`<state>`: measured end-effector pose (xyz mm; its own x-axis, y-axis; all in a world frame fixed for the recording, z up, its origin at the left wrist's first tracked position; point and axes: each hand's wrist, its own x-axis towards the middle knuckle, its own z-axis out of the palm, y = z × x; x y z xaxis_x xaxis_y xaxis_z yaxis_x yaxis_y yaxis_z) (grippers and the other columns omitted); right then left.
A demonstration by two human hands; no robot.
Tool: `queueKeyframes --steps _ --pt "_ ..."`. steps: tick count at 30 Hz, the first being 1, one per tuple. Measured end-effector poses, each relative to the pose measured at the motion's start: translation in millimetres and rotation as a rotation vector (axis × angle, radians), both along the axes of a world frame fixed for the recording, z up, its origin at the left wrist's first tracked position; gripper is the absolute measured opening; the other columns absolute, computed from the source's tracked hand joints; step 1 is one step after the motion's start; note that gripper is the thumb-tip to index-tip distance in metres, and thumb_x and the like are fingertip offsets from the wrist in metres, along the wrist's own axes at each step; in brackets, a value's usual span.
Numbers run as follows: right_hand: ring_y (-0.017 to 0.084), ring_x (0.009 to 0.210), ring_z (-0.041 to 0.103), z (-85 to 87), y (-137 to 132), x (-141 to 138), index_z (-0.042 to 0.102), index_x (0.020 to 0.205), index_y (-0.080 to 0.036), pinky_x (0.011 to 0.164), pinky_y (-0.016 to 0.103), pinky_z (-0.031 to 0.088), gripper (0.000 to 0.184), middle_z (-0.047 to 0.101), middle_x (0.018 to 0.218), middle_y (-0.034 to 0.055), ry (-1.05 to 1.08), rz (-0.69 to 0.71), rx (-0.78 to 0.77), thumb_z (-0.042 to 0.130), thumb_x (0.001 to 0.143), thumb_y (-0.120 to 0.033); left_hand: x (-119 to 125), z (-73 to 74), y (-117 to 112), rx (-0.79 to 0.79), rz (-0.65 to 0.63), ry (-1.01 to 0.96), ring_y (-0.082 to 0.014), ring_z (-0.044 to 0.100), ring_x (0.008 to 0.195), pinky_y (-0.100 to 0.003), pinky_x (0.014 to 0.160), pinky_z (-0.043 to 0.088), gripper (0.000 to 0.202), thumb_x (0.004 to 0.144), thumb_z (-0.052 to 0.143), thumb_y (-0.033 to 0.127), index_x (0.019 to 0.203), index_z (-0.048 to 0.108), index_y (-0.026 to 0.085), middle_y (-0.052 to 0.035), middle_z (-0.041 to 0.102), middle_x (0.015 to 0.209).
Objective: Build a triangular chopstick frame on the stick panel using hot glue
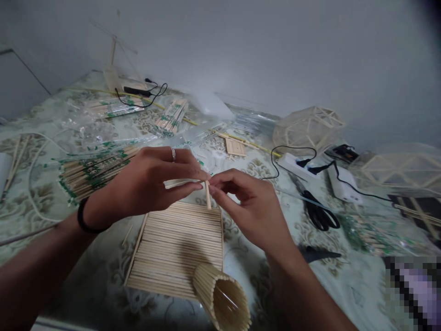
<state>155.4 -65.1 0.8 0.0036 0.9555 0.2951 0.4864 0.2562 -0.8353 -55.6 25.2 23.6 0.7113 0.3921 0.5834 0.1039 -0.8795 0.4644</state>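
My left hand (151,181), with a ring and a black wristband, is closed on a short pale wooden stick piece (177,183) held flat. My right hand (248,204) pinches a second short stick (207,195) that stands upright just under the fingertips, where both hands meet. Below them lies a flat mat of glued sticks (175,248), its near end rolled into a tube (222,301).
Bundles of wrapped chopsticks (93,170) lie to the left, more (170,117) behind. Black scissors (319,214), a white power strip (298,166) with cables and a charger (342,186) sit to the right. Stick-frame models (310,126) stand by the wall.
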Motion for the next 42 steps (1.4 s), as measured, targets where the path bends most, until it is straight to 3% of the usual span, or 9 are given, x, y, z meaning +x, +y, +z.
queueKeyframes --steps 7,19,25,42 --pt "0.013 0.07 0.069 0.4 -0.2 0.6 0.074 0.091 -0.021 0.068 0.028 0.055 0.004 0.077 0.084 0.0001 -0.009 0.009 0.008 0.072 0.094 -0.023 -0.2 -1.4 0.4 0.107 0.007 -0.027 -0.0119 0.077 0.082 -0.022 0.077 0.06 0.009 0.096 0.071 0.018 0.095 0.079 0.022 -0.0023 0.083 0.094" --pt "0.013 0.07 0.069 0.8 -0.1 -0.2 0.074 0.091 -0.021 0.068 0.028 0.055 0.004 0.077 0.084 0.0005 -0.002 0.005 -0.002 0.071 0.093 -0.023 -1.1 -0.6 0.6 0.092 0.0 -0.022 -0.0136 0.079 0.085 -0.022 0.077 0.061 0.013 0.095 0.072 0.018 0.098 0.082 0.025 -0.0025 0.084 0.098" --pt "0.013 0.071 0.068 0.3 0.0 0.7 0.074 0.093 -0.021 0.069 0.028 0.053 0.005 0.076 0.085 0.0003 -0.005 0.01 -0.024 0.072 0.095 -0.025 -1.0 -4.7 2.9 0.154 0.001 -0.055 -0.0111 0.079 0.085 -0.018 0.08 0.06 0.009 0.094 0.075 0.017 0.101 0.08 0.02 -0.0024 0.084 0.098" --pt "0.011 0.068 0.062 0.1 0.2 1.6 0.075 0.093 -0.021 0.065 0.027 0.049 0.004 0.072 0.081 -0.0018 -0.026 0.012 -0.003 0.072 0.094 -0.022 -1.3 -7.4 2.8 0.121 -0.009 -0.042 -0.0107 0.079 0.084 -0.018 0.078 0.06 0.006 0.095 0.074 0.017 0.097 0.078 0.02 -0.0015 0.083 0.096"
